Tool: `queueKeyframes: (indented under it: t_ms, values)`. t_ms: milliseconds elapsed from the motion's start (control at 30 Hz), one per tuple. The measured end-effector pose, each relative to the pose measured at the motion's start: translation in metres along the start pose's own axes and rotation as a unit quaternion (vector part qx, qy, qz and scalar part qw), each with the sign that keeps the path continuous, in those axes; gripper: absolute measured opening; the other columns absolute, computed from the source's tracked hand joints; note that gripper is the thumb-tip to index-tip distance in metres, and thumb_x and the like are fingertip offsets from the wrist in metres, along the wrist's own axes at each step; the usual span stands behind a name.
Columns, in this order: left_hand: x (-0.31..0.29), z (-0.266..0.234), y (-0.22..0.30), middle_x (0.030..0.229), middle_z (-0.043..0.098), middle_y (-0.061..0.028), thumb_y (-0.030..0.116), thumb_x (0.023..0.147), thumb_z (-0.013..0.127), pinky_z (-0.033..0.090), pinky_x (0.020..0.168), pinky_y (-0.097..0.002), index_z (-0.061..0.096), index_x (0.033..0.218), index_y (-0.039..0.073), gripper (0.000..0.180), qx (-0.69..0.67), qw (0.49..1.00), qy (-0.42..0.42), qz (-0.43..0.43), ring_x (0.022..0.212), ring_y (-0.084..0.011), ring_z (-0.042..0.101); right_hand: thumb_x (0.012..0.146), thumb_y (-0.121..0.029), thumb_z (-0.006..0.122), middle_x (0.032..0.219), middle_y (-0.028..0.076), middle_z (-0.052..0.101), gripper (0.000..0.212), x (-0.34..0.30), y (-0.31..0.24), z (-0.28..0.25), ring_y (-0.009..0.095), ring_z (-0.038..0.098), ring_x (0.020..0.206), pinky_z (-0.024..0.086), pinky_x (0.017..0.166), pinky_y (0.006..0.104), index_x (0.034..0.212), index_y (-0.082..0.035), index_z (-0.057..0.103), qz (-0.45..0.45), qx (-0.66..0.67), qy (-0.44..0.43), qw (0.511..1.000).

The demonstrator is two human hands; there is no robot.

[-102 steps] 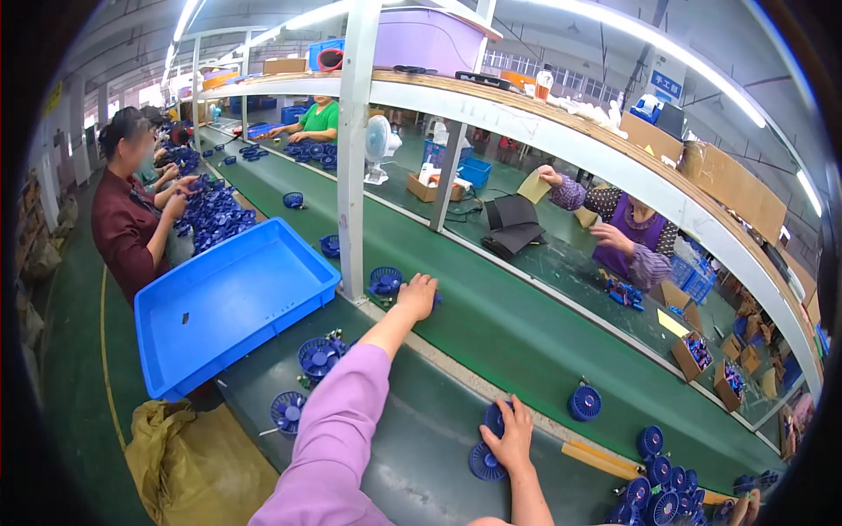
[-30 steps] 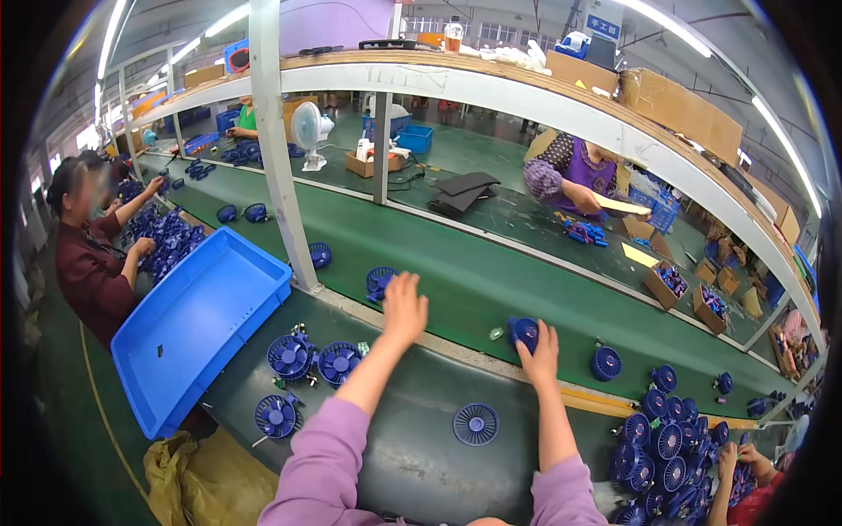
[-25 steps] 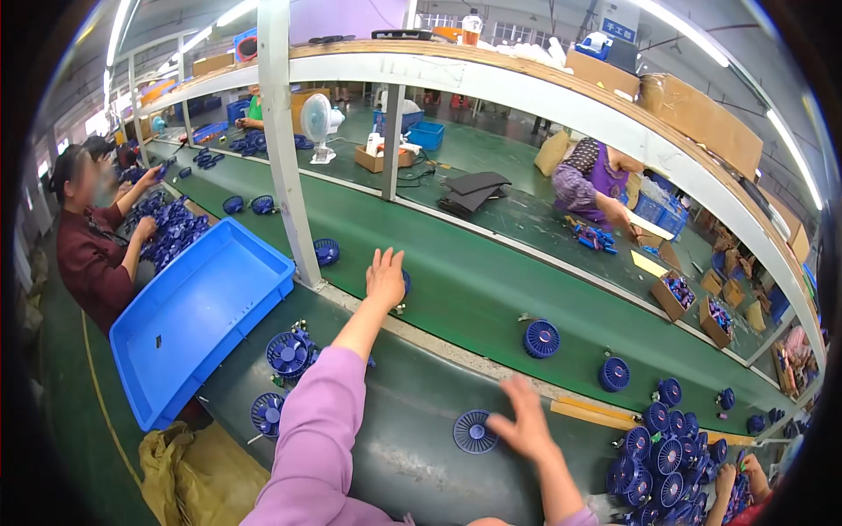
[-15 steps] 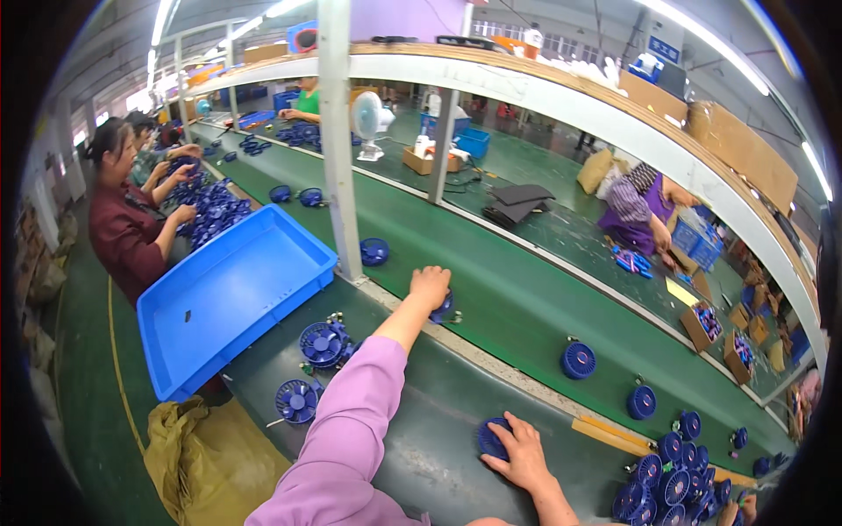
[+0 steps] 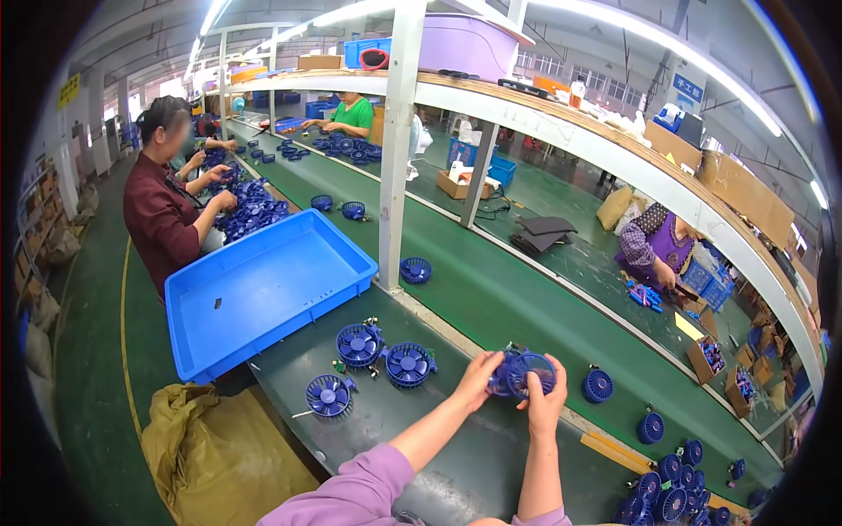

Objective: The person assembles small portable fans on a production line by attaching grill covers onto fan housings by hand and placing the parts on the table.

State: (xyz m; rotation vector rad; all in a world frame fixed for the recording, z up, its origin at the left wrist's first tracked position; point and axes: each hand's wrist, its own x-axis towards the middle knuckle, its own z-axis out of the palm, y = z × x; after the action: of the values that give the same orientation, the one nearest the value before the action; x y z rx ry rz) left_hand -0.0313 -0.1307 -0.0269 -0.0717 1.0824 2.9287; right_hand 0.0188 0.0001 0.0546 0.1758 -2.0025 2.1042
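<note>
Over the edge between bench and belt, my two hands meet around blue mini-fan parts. Fingers of my left hand (image 5: 476, 382) grip a blue mini fan (image 5: 499, 379). Against it, my right hand (image 5: 545, 396) pinches a round blue fan grille (image 5: 533, 366); the two parts overlap, and I cannot tell whether they are joined. Left of my hands, three open-faced fans lie on the dark bench: one fan (image 5: 360, 344) at the back, another fan (image 5: 409, 364) beside it, and a third fan (image 5: 328, 396) nearer me.
A blue tray (image 5: 272, 285) rests at the bench's left end, above an olive sack (image 5: 210, 447). The green belt (image 5: 491, 302) carries spaced fans, and a fan pile (image 5: 671, 500) stands at right. A white post (image 5: 402, 158) rises beside the belt. Co-workers sit left and across.
My left hand has come back from the belt with a fan. My right hand has lifted the grille off the bench, and both parts are together. The view has shifted.
</note>
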Motion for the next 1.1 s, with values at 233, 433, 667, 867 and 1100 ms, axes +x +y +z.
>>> queueKeyframes:
  t_ms: [233, 433, 667, 867, 1100]
  values:
    - [-0.016, 0.003, 0.001, 0.117, 0.066, -0.0064, 0.048, 0.101, 0.043, 0.054, 0.091, -0.0385, 0.059, 0.123, 0.012, 0.045, -0.119, 0.959, -0.159, -0.201, 0.108, -0.0197, 0.064, 0.082, -0.004, 0.061, 0.127, 0.017, 0.053, 0.045, 0.001, 0.025, -0.006, 0.036, 0.05, 0.116, 0.041, 0.1, 0.0439, 0.127, -0.009, 0.06, -0.324, -0.381, -0.014, 0.866]
    - [-0.025, 0.018, 0.003, 0.116, 0.064, -0.0051, 0.036, 0.102, 0.047, 0.052, 0.09, -0.034, 0.057, 0.125, 0.012, 0.035, -0.116, 0.985, -0.059, -0.117, 0.104, -0.0168, 0.063, 0.083, -0.051, 0.063, 0.148, 0.025, 0.034, 0.082, -0.001, 0.035, -0.004, 0.044, 0.036, 0.133, 0.03, 0.111, 0.0507, 0.145, -0.006, 0.036, -0.286, -0.339, -0.157, 0.882]
    - [-0.047, 0.045, -0.004, 0.13, 0.052, -0.0133, 0.023, 0.103, 0.043, 0.04, 0.101, -0.033, 0.04, 0.139, -0.001, 0.043, 0.221, 0.936, -0.002, 0.274, 0.119, -0.0209, 0.05, 0.095, -0.062, 0.041, 0.143, 0.017, 0.041, 0.083, -0.004, 0.052, 0.016, 0.026, 0.039, 0.133, 0.03, 0.11, 0.0371, 0.146, 0.002, 0.029, -0.151, -0.047, -0.122, 0.98]
    - [-0.034, 0.038, -0.008, 0.13, 0.052, -0.0199, 0.024, 0.102, 0.042, 0.041, 0.1, -0.0378, 0.039, 0.139, -0.002, 0.045, 0.304, 0.905, -0.004, 0.297, 0.118, -0.0297, 0.052, 0.097, -0.045, 0.044, 0.142, 0.016, 0.042, 0.067, 0.003, 0.055, 0.009, 0.026, 0.042, 0.132, 0.032, 0.11, 0.0372, 0.145, 0.0, 0.033, -0.139, -0.069, -0.108, 0.982]
    - [0.011, 0.008, 0.035, 0.128, 0.055, -0.025, 0.036, 0.095, 0.056, 0.038, 0.105, -0.0447, 0.05, 0.131, -0.001, 0.052, 0.592, 0.773, -0.063, 0.22, 0.123, -0.0395, 0.049, 0.085, -0.025, 0.068, 0.137, 0.02, 0.049, 0.058, 0.061, 0.054, -0.057, 0.036, 0.046, 0.127, 0.038, 0.106, 0.0431, 0.137, -0.007, 0.049, -0.182, -0.304, 0.015, 0.935]
